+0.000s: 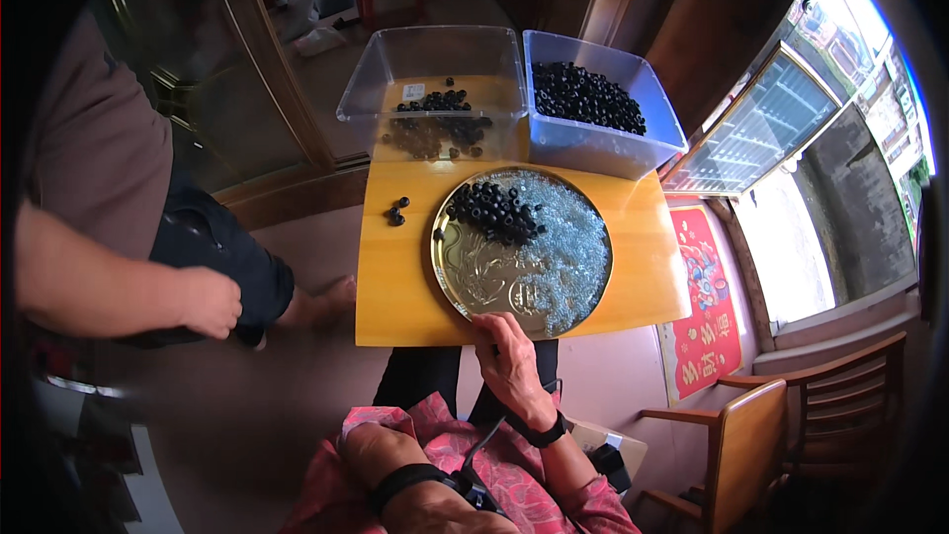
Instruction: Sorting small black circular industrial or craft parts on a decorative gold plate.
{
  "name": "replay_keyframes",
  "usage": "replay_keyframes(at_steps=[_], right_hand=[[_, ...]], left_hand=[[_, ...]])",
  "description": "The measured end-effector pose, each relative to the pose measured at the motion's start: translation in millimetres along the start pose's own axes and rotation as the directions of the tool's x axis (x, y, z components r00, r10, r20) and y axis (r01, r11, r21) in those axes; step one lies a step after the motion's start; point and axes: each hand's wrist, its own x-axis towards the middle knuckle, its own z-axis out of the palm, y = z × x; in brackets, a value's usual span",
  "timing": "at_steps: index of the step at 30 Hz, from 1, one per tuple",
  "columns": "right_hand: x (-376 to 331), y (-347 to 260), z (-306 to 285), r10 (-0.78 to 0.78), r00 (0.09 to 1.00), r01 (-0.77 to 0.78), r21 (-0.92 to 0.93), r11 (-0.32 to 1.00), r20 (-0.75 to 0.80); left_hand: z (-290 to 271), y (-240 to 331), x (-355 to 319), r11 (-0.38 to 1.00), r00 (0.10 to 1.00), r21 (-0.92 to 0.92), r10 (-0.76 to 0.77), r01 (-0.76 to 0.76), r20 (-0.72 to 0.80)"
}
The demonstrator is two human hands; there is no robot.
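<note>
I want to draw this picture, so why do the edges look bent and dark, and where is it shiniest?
Head view: the fisheye lens bends straight edges near the rim, like the window frame, and leaves black corners. Daylight from that window is brightest, nearly washed out. The round metal tray glints, and the clear beads sparkle. The other person's forearm at left looks soft and blurry.

Your table (415,277) is honey-yellow wood; the round tray (484,277) at centre is embossed gold, heaped with black rings (491,210) and pale blue-clear beads (568,252); upper centre, one bin (435,59) is clear, the other (593,143) bluish; your sleeves (514,480) are pink-red floral; lower right, a red mat (704,307) bears gold figures.
</note>
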Motion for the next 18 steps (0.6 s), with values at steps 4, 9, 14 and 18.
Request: replay_keyframes(at_steps=[4,9,14,18], right_hand=[[6.5,4.0,0.7,0.004,0.994,-0.001,-0.028,1.0,0.108],[4.0,-0.7,2.0,0.019,0.988,-0.016,-0.022,1.0,0.153],[2.3,2.9,4.7,0.063,0.985,-0.06,-0.021,0.998,0.161],[4.1,1.6,3.1,0.004,0.992,0.005,-0.079,0.997,0.125]], left_hand=[[-4.0,-19.9,0.7,0.998,1.0,-0.055,0.026,-0.027,-0.012],[-6.1,-22.8,-5.9,0.979,0.986,-0.122,0.165,-0.166,-0.019],[-15.6,-33.0,-1.5,0.928,0.941,-0.17,0.338,-0.332,0.008],[-20.5,-44.1,8.5,0.86,0.878,-0.237,0.476,-0.452,0.05]])
